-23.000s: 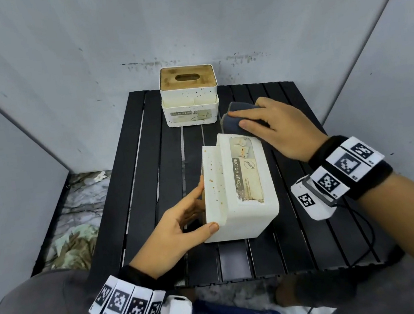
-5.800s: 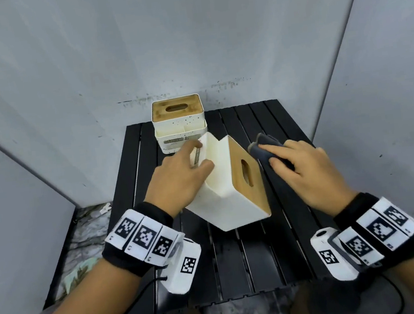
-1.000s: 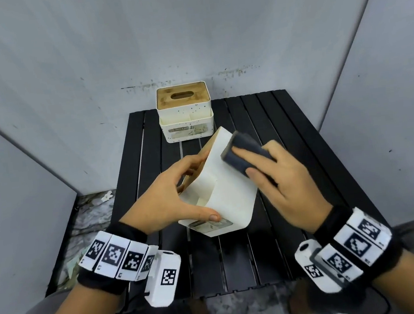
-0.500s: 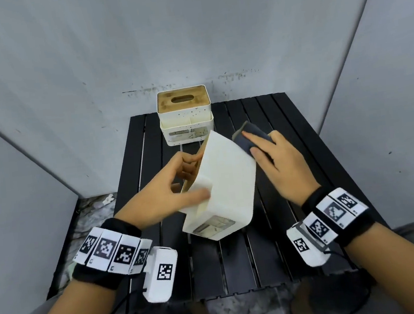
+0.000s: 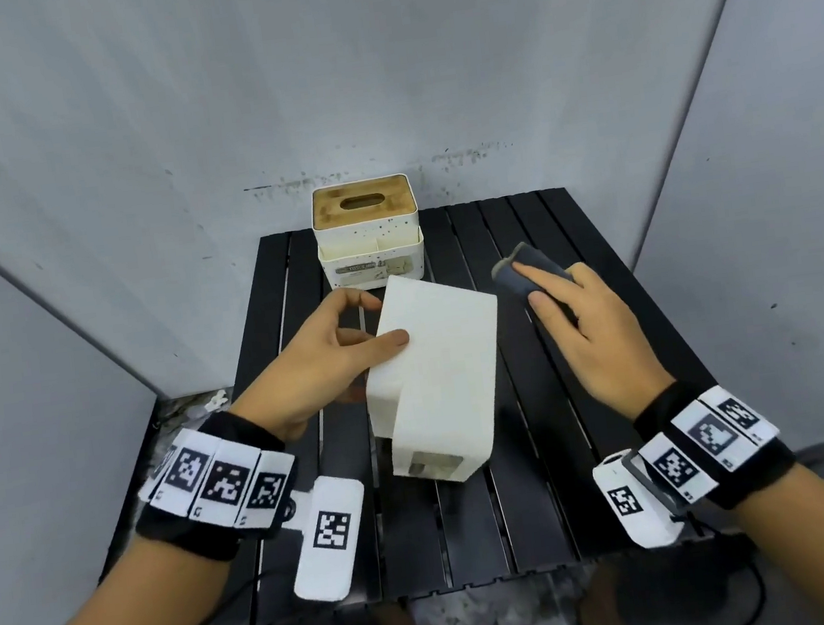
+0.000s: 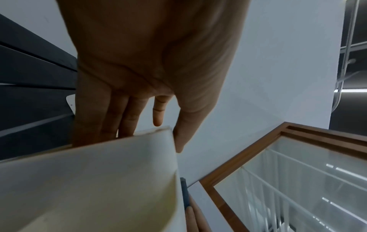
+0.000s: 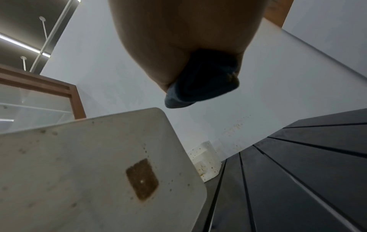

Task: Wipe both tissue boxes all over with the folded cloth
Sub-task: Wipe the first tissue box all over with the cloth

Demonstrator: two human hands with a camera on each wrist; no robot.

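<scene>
The near tissue box [image 5: 438, 376] is white and tilted on the black slatted table [image 5: 562, 475], plain face up, label end toward me. My left hand [image 5: 375, 324] grips its left edge, thumb on the top face, fingers behind [image 6: 127, 119]. My right hand [image 5: 553, 306] holds the folded dark blue cloth [image 5: 528, 268] right of the box, apart from it. In the right wrist view the cloth [image 7: 200, 84] hangs above the box's speckled face [image 7: 89, 172]. The second tissue box [image 5: 368, 237], white with a wooden slotted lid, stands upright at the table's back edge.
Grey panels wall in the table at the back, left and right. The floor left of the table holds crumpled litter [image 5: 204, 402]. Bare slats lie right of the near box and along the front edge.
My right hand has drawn the cloth off the near box's face and moved it right and back. My left hand has turned the box so its plain white face points up.
</scene>
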